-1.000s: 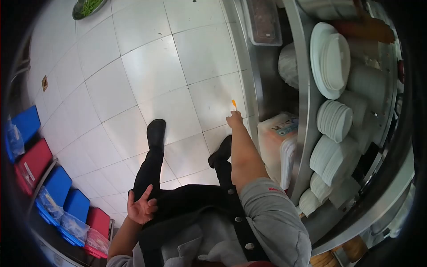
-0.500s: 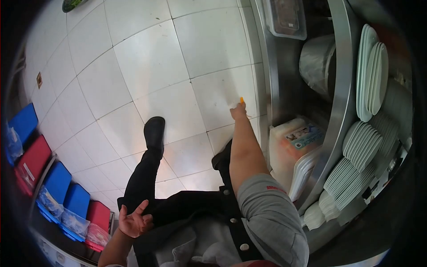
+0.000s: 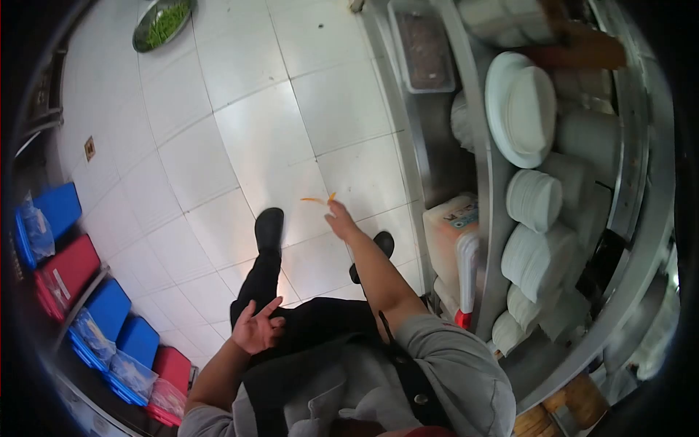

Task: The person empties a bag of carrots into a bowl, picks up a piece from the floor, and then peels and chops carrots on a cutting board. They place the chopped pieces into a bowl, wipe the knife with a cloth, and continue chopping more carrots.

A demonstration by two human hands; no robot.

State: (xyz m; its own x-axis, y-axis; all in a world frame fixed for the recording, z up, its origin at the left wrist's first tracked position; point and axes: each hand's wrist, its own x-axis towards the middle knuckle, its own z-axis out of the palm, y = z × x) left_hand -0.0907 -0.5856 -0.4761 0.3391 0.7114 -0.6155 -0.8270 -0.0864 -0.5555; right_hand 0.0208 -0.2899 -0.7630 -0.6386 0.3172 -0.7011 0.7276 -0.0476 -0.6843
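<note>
Right hand (image 3: 339,221) reaching low over the white tiled floor (image 3: 247,131), pinching thin orange strips (image 3: 319,199).

Two strips seem to jut from its fingertips — the count is hard to make out. Left hand (image 3: 256,328) hangs open, fingers spread, well apart, holding nothing. A metal bowl (image 3: 162,23) holds green vegetables; the shelf (image 3: 489,182) carries about four stacks of white plates (image 3: 521,109).
</note>
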